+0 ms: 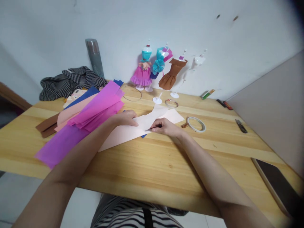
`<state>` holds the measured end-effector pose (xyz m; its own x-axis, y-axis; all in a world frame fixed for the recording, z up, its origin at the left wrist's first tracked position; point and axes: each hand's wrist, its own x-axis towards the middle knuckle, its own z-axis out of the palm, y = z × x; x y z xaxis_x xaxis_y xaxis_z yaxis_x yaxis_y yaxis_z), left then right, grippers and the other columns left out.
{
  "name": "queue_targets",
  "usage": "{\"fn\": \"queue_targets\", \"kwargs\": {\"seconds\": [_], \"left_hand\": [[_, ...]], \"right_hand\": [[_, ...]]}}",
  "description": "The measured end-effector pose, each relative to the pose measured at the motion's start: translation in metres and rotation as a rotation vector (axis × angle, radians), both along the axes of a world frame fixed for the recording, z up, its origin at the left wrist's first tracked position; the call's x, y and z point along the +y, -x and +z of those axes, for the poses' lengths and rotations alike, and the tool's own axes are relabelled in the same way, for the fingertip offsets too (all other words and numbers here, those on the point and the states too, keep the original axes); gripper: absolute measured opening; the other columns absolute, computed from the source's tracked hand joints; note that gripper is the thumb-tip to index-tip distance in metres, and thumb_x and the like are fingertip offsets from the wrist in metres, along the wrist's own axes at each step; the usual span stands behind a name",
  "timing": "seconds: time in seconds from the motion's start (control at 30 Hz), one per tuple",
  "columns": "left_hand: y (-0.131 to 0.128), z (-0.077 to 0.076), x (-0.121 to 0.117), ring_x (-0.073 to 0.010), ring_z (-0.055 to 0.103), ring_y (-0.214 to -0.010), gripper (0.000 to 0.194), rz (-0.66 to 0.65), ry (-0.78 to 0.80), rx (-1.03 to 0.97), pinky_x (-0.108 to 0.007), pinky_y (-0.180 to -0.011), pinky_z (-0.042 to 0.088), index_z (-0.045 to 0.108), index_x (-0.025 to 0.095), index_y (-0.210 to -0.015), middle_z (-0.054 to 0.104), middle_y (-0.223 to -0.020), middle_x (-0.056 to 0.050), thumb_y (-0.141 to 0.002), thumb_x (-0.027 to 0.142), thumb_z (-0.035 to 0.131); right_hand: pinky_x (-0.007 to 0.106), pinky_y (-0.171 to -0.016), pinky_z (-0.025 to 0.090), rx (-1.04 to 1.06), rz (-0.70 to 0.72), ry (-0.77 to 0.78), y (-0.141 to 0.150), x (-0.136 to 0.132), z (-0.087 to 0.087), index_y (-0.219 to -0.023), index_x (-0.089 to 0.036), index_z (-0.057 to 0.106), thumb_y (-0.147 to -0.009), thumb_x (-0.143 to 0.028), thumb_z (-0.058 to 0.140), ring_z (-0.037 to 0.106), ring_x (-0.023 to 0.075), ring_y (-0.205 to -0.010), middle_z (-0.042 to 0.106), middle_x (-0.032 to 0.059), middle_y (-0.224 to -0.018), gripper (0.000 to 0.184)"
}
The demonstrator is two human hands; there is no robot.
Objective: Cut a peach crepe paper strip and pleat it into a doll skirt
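A pale pink paper sheet lies on the wooden table, folded over itself near the middle. My left hand rests on its upper edge, fingers curled and pressing the fold down. My right hand pinches the paper's lower edge between thumb and fingers. A blue scrap peeks out under the sheet. To the left lies a stack of magenta and purple crepe paper, with brown, pink and blue sheets beneath it.
Paper-dressed doll stands line the wall, among them a brown dress. A tape roll, a smaller ring, a glue stick, clippers, a phone, striped cloth and a metal flask are around.
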<state>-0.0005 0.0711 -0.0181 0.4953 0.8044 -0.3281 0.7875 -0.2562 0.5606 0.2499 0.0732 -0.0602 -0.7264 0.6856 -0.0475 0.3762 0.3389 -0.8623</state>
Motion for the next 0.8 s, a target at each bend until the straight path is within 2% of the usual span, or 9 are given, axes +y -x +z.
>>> {"fn": "queue_targets", "kwargs": {"seconds": [0.3,0.47,0.7,0.8], "left_hand": [[-0.011,0.001,-0.011,-0.0177,0.059,-0.071,0.023,0.028,-0.032,-0.022,-0.023,-0.053,0.035,0.066,0.017,-0.078,0.064,-0.073,-0.002,-0.067,0.033,0.054],[-0.012,0.002,-0.012,-0.0173,0.058,-0.069,0.022,0.025,-0.041,-0.037,-0.024,-0.053,0.034,0.066,0.016,-0.077,0.063,-0.072,-0.002,-0.068,0.032,0.053],[-0.010,-0.002,-0.006,-0.0191,0.059,-0.074,0.026,0.012,-0.030,-0.045,-0.024,-0.056,0.038,0.067,0.016,-0.081,0.065,-0.077,-0.003,-0.068,0.033,0.053],[-0.008,-0.007,-0.001,-0.0188,0.058,-0.070,0.024,-0.004,-0.033,-0.041,-0.025,-0.055,0.036,0.067,0.016,-0.076,0.063,-0.072,-0.002,-0.067,0.034,0.053]], "right_hand": [[0.031,-0.071,0.048,-0.025,-0.045,0.050,-0.019,0.008,-0.004,-0.088,-0.010,0.073,-0.070,-0.049,0.070,0.062,0.0177,-0.072,0.072,0.0086,-0.083,0.043],[0.031,-0.071,0.049,-0.031,-0.032,0.057,-0.019,0.006,-0.001,-0.086,-0.011,0.073,-0.071,-0.050,0.069,0.063,0.0189,-0.073,0.073,0.0086,-0.084,0.042],[0.029,-0.068,0.048,-0.064,-0.010,-0.005,-0.012,0.000,0.006,-0.084,-0.011,0.073,-0.072,-0.046,0.068,0.062,0.0183,-0.071,0.073,0.0074,-0.080,0.038],[0.027,-0.067,0.048,-0.088,-0.012,-0.048,-0.011,-0.002,0.009,-0.083,-0.011,0.073,-0.073,-0.044,0.067,0.062,0.0175,-0.069,0.072,0.0072,-0.080,0.036]]}}
